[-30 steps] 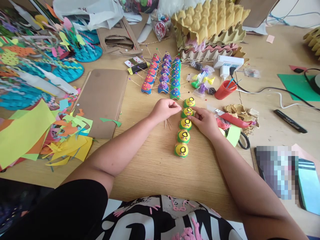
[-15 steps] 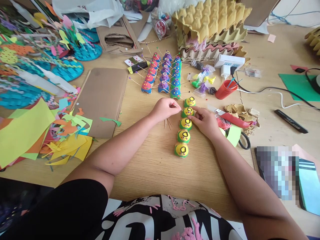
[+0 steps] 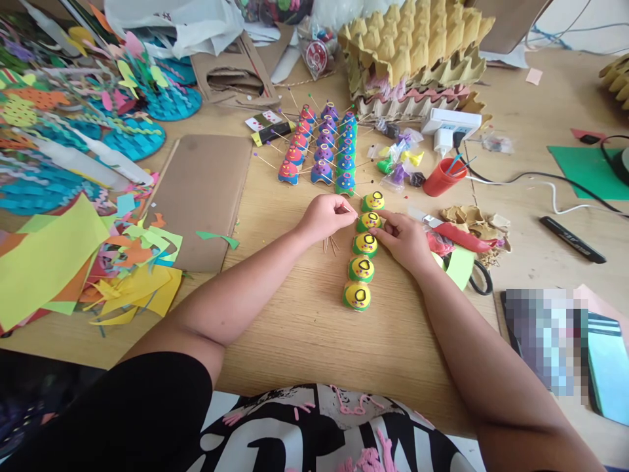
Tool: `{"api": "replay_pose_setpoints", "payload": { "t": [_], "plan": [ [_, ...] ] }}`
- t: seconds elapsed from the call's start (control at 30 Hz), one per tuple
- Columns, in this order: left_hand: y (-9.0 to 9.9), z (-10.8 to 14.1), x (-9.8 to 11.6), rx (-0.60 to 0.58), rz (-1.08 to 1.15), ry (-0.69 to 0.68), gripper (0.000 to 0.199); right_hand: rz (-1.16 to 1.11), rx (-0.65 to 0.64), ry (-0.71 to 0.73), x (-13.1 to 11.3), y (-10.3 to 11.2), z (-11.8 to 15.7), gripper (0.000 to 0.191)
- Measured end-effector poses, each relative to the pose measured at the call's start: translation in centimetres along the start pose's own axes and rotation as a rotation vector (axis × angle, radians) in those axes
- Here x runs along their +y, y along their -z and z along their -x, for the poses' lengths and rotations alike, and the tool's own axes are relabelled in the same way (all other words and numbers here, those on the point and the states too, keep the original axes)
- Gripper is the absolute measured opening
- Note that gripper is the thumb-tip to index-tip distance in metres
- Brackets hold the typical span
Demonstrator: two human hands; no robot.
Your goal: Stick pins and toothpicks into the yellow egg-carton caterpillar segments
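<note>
A strip of egg-carton cups (image 3: 364, 269), coated in yellow and green clay with small faces and dark rings on top, runs front to back on the table. My left hand (image 3: 326, 216) pinches a thin toothpick (image 3: 346, 208) against the left side of the second cup from the far end. My right hand (image 3: 403, 239) grips that same part of the strip from the right, fingertips touching the cups. Loose toothpicks (image 3: 331, 244) lie beneath my left hand. Beyond the strip stand three finished-looking rows: a red row (image 3: 294, 155), a purple row (image 3: 323, 153) and a blue-green row (image 3: 346, 161), with sticks poking out.
Egg trays (image 3: 417, 39) are stacked at the back. A red cup (image 3: 445, 177), a white power strip (image 3: 452, 119) and cables stand at right. Brown cardboard (image 3: 201, 196) and paper scraps (image 3: 132, 282) lie at left. A black marker (image 3: 572, 239) rests far right.
Both hands keep nearly the same position and grip at the second cup. Only a very slight shift of the whole view shows.
</note>
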State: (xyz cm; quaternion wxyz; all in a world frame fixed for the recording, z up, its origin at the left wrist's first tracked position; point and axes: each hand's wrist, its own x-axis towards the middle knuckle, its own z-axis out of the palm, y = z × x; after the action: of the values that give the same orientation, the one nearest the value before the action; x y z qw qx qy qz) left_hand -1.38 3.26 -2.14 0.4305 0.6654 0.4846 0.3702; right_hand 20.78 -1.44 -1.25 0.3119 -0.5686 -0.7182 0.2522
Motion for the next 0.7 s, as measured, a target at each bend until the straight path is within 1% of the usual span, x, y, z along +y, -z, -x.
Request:
{"api": "replay_pose_setpoints", "payload": {
  "t": [0.4, 0.7],
  "plan": [
    [-0.23, 0.28, 0.95, -0.009, -0.027, 0.028, 0.014, 0.032, -0.014, 0.007, -0.04, 0.07, -0.14, 0.042],
    [-0.17, 0.17, 0.52, 0.003, -0.024, 0.025, 0.017, 0.038, -0.014, 0.027, 0.0, 0.09, -0.12, 0.041]
  ]
}}
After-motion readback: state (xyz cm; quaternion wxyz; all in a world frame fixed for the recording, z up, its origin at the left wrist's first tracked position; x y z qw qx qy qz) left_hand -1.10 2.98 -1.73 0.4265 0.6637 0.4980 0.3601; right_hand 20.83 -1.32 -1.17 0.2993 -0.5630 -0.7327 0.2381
